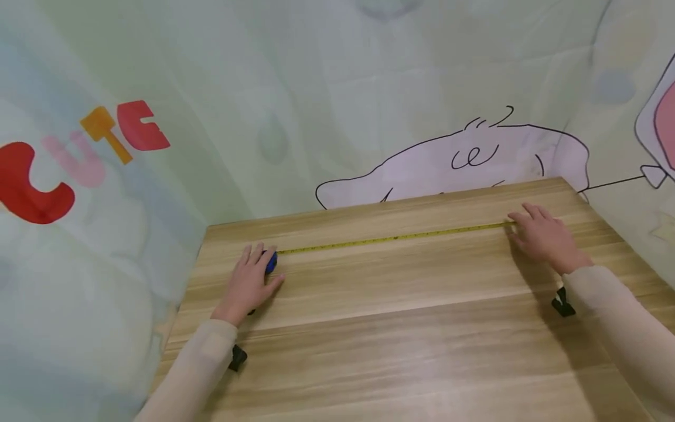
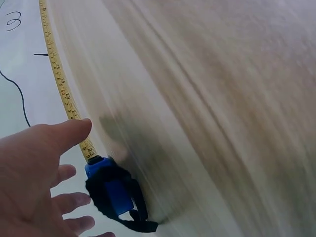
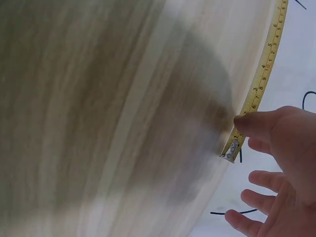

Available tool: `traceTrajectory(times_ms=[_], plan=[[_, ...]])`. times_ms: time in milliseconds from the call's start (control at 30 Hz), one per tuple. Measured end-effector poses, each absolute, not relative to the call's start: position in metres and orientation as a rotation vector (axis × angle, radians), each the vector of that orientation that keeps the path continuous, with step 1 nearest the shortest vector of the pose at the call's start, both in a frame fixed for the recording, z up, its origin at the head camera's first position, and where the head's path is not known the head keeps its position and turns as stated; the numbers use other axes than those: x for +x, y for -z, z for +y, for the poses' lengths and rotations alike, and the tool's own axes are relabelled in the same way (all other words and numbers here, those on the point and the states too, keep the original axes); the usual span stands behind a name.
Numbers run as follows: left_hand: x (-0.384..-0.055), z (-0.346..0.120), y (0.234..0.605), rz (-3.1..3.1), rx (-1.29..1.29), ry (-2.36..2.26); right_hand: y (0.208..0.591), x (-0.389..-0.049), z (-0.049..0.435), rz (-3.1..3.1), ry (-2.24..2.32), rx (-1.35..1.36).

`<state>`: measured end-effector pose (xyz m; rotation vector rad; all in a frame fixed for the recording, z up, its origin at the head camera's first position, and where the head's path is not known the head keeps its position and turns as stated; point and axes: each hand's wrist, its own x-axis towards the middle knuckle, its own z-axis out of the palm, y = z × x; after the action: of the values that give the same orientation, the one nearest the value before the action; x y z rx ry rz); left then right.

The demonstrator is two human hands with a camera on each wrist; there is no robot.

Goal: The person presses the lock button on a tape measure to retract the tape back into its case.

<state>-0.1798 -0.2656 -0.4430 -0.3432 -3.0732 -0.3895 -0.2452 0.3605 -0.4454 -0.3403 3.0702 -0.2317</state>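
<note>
A blue tape measure [image 1: 270, 262] with a black strap lies by my left hand [image 1: 246, 287], at the left of the wooden board. The left fingers are spread over and beside its case in the head view; the thumb overlaps the blade in the left wrist view. Its yellow blade [image 1: 395, 238] runs out straight to the right across the board. My right hand [image 1: 543, 237] pinches the blade close to its metal end hook [image 3: 230, 150], thumb in front and index finger behind. The other right fingers hang apart, loosely bent.
The wood-grain board [image 1: 401, 351] has its far edge against a printed curtain [image 1: 295, 105] with a cartoon drawing and coloured letters. A small black item [image 1: 238, 357] shows beside the left cuff, and another black item [image 1: 564, 302] beside the right cuff.
</note>
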Motion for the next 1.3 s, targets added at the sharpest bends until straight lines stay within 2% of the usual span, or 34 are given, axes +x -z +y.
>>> traceTrajectory(times_ms=[400, 800, 1300], plan=[[-0.192, -0.26, 0.436, -3.067, -0.438, 0.302, 0.445, -0.249, 0.373, 3.089, 0.272, -0.303], [-0.202, -0.259, 0.437, -3.118, -0.279, 0.373, 0.455, -0.242, 0.378, 3.237, 0.293, -0.22], [-0.194, -0.27, 0.432, -3.108, -0.337, 0.312, 0.456, -0.247, 0.369, 3.272, 0.339, -0.208]])
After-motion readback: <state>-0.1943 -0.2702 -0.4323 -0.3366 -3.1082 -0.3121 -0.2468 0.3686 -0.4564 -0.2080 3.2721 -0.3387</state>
